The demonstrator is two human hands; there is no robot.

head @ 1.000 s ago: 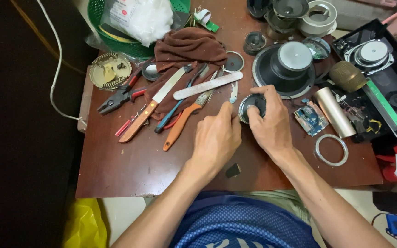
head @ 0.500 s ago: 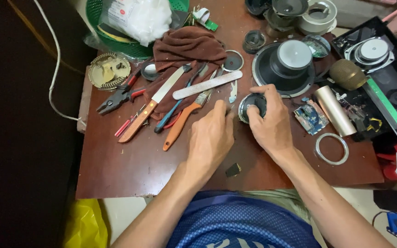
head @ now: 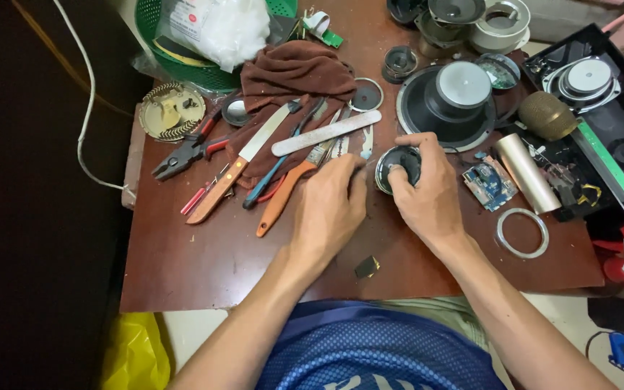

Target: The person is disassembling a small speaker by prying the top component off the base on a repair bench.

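Surface: reddish-brown wooden table point(head: 204, 267), crowded with tools and speaker parts along its far half.
Held part: small round black speaker unit with a metal rim point(head: 399, 165), resting on the table just past centre, between the two hands.
Right hand: right hand point(head: 427, 191) grips the small speaker from 4 o'clock, fingers curled over its rim and the thumb pressed onto its face.
Left hand: left hand point(head: 330, 206) lies at 8 o'clock of that speaker, fingers together and bent, tips at its left edge; whether they pinch anything cannot be told.
At 12 o'clock: large black speaker cone with a grey magnet point(head: 451, 101), just beyond the right hand.
At 10 o'clock: orange-handled pliers point(head: 283, 198), orange-handled knife point(head: 236, 170) and flat grey metal file point(head: 325, 133), lying partly on a crumpled brown cloth point(head: 294, 71).
At 3 o'clock: small blue circuit board point(head: 491, 184), shiny metal cylinder point(head: 525, 172) and thin metal ring point(head: 522, 232).
Near edge: small brass-coloured block point(head: 367, 267), at 6 o'clock of the hands.
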